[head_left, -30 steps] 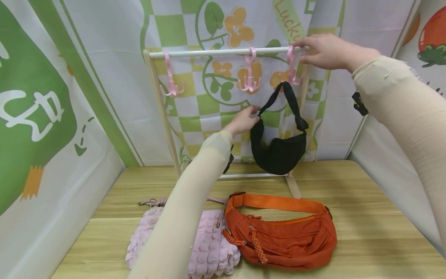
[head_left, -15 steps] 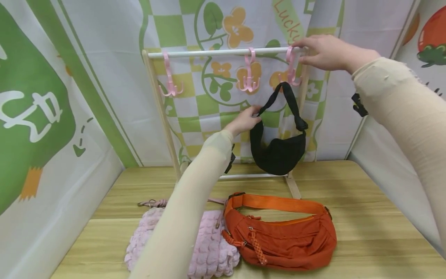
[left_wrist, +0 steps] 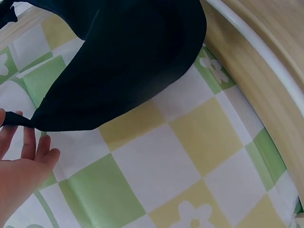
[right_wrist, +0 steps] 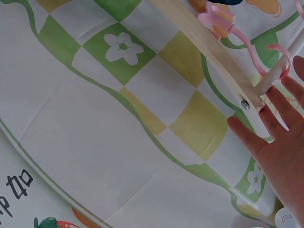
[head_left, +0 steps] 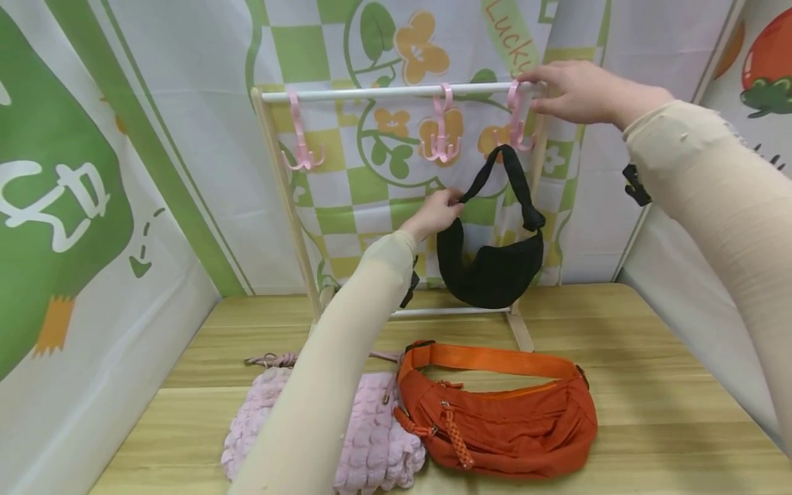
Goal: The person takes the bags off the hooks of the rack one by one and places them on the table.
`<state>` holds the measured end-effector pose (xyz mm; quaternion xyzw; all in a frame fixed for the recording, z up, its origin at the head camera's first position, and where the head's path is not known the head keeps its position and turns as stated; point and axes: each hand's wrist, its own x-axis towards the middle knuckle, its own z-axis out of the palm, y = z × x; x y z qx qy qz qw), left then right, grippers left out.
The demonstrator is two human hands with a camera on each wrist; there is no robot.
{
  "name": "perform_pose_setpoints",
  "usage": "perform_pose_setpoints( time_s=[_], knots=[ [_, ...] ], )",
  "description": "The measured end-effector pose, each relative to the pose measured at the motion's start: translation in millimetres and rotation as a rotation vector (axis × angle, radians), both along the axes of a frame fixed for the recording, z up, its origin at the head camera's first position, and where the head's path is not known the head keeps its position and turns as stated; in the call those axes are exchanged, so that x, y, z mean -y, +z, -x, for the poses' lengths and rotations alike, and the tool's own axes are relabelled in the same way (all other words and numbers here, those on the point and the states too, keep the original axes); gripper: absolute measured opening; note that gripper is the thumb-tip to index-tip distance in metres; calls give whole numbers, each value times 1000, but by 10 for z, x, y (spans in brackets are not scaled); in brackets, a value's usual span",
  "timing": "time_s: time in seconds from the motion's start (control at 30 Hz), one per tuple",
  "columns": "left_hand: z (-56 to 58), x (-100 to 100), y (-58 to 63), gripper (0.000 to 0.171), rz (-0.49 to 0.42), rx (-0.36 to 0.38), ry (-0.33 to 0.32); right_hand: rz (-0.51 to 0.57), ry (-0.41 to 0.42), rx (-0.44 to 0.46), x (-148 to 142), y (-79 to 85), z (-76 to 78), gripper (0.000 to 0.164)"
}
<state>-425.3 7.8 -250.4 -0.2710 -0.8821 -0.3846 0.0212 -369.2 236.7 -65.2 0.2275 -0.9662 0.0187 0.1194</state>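
A black crescent-shaped shoulder bag hangs with the top of its strap at the prongs of the right pink hook. My left hand pinches the bag's strap at its left side, where it narrows above the body; in the left wrist view the strap passes between thumb and fingers. My right hand reaches the right end of the rack's white top rail, beside that hook. Its fingers are spread and fairly straight, with tips at the rail in the right wrist view.
Two more pink hooks hang on the rail, a left hook and a middle hook. On the wooden table lie an orange waist bag and a pink puffy bag, partly hidden by my left arm. A patterned curtain stands behind.
My left hand has shifted slightly, drawing the left side of the black bag a little leftward. My right hand stays at the rail end.
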Motion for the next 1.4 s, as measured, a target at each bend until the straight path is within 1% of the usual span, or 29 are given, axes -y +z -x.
perform_pose_setpoints(
  time_s=[0.07,0.17,0.33,0.43,0.63,0.73,0.87,1.03,1.1,1.2,1.3,1.4],
  knots=[
    [-6,-8,-7,40,-6,-5,21,3,-5,3,0,-2,1,56],
    [-30,-20,-18,38,-40,16,42,2,-6,3,-5,-3,3,56],
    [-79,-25,-12,34,-108,77,35,-2,0,4,-11,4,7,56],
    [-82,-22,-6,33,-152,117,25,-6,-4,7,-13,9,7,56],
    [-59,-28,-3,29,-298,235,23,-7,-2,12,-11,5,29,56],
    [-49,-34,-6,28,-365,279,26,-11,2,6,-10,3,38,56],
    [-44,-39,-13,27,-430,322,29,-17,4,-2,-9,-1,46,56],
    [-37,-46,-23,15,-522,378,53,-9,-5,-2,2,-16,36,55],
    [-40,-44,-22,13,-545,394,56,-5,-3,-1,5,-22,31,55],
    [-44,-32,-15,19,-569,405,45,-2,1,-2,0,-26,31,56],
    [-50,-13,0,25,-574,403,42,-2,2,-3,-3,-27,35,56],
    [-55,8,20,27,-576,406,44,-6,3,-10,-3,-23,47,56]
  ],
)
